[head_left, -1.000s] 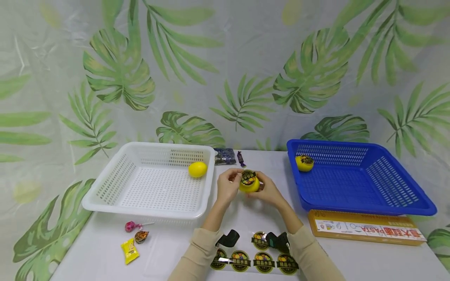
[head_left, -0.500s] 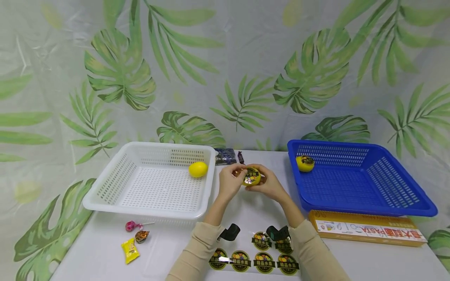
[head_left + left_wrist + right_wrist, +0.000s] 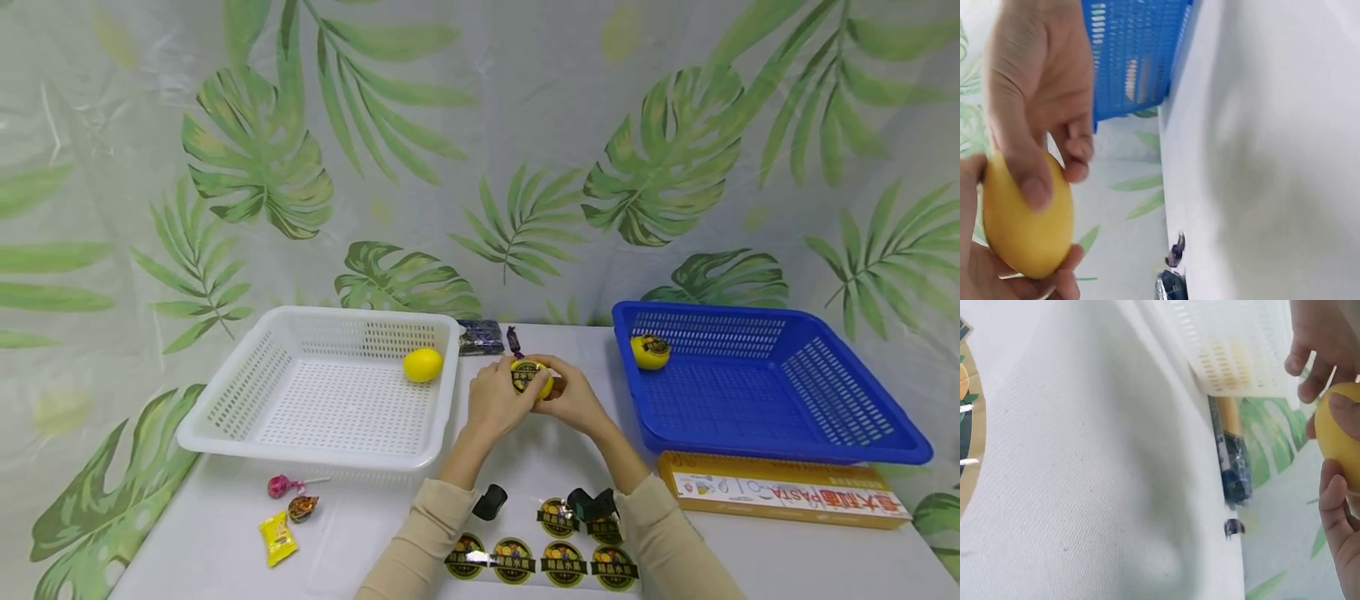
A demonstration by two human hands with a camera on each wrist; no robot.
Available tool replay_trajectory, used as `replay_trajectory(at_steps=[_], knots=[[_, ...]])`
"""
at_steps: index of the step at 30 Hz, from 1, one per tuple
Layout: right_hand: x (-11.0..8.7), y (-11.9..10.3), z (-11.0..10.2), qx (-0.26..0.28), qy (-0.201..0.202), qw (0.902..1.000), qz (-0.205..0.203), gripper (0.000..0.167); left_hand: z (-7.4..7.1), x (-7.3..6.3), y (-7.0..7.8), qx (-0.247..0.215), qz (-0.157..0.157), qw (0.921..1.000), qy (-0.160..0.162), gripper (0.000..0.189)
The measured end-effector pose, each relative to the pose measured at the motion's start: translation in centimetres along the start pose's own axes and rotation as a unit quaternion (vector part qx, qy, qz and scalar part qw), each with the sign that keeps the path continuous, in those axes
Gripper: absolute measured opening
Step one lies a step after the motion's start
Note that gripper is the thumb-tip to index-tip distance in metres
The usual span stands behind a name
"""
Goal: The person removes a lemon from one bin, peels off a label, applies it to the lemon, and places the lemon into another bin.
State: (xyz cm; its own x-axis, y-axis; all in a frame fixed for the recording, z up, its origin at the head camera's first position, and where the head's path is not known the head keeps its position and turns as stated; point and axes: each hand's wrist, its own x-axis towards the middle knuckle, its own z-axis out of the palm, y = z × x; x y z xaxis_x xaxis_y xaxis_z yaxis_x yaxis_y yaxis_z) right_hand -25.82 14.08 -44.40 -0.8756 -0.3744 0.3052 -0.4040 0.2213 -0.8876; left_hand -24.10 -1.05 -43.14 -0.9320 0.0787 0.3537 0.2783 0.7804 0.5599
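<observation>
Both hands are on a yellow lemon [image 3: 1016, 240] above the middle of the table. A round black-and-gold sticker [image 3: 527, 377] lies on its upper side in the head view. My left hand [image 3: 497, 402] holds the lemon from the left, its thumb pressed on the sticker. From the other side, my right hand [image 3: 576, 398] grips the lemon with curled fingers and thumb. The left wrist view shows the right thumb lying along the lemon's bare side. In the right wrist view, the lemon [image 3: 1335, 434] is partly cut off by the frame edge.
A white basket [image 3: 300, 454] on the left holds a plain lemon [image 3: 422, 365]. The blue basket [image 3: 780, 446] on the right holds a stickered lemon [image 3: 649, 352]. A pasta box [image 3: 783, 492], a sticker sheet [image 3: 538, 557], a lollipop [image 3: 279, 485] and wrapped candies [image 3: 278, 538] lie around.
The sticker, standing partly off the lemon a second ago, now lies flatter on it. My left hand has shifted right over the lemon, its thumb now on the sticker.
</observation>
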Motion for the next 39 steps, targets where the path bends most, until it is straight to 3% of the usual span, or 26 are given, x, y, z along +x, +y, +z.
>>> replay_trajectory(at_steps=[4, 8, 14, 17, 22, 25, 30, 34, 39], knots=[[-0.4, -0.1, 0.2, -0.001, 0.012, 0.9999, -0.003, 0.064, 0.1, 0.1, -0.2, 0.022, -0.015, 0.9996, -0.005, 0.069], [-0.7, -0.2, 0.4, -0.007, 0.023, 0.9996, -0.013, 0.064, 0.5, 0.2, -0.6, 0.013, -0.025, 0.9996, 0.005, 0.069], [-1.0, -0.4, 0.6, -0.015, 0.033, 0.9986, -0.037, 0.066, 1.1, 0.0, -1.0, -0.023, -0.009, 0.9994, 0.025, 0.055], [-1.1, -0.6, 0.5, -0.017, 0.034, 0.9985, -0.039, 0.066, 1.0, -0.1, -1.1, -0.045, -0.004, 0.9988, 0.018, 0.051], [-1.3, -0.6, 0.6, -0.009, 0.034, 0.9979, -0.055, 0.065, 0.7, -0.2, -1.0, -0.109, -0.039, 0.9931, -0.015, 0.048], [-1.5, -0.3, 0.7, 0.01, 0.035, 0.9963, -0.078, 0.065, 0.6, -0.3, -1.0, -0.141, -0.057, 0.9884, -0.014, 0.045], [-1.6, 0.0, 0.7, 0.031, 0.025, 0.994, -0.101, 0.063, 1.0, -0.6, -1.0, -0.169, -0.054, 0.9836, 0.03, 0.035], [-1.7, -0.2, 0.5, 0.031, 0.014, 0.9974, -0.063, 0.066, 1.6, -0.8, -1.3, -0.171, -0.028, 0.9814, 0.084, 0.034], [-1.7, -0.3, 0.2, 0.032, 0.007, 0.9992, -0.022, 0.068, 2.1, -1.4, -1.4, -0.15, 0.016, 0.9812, 0.12, 0.038]])
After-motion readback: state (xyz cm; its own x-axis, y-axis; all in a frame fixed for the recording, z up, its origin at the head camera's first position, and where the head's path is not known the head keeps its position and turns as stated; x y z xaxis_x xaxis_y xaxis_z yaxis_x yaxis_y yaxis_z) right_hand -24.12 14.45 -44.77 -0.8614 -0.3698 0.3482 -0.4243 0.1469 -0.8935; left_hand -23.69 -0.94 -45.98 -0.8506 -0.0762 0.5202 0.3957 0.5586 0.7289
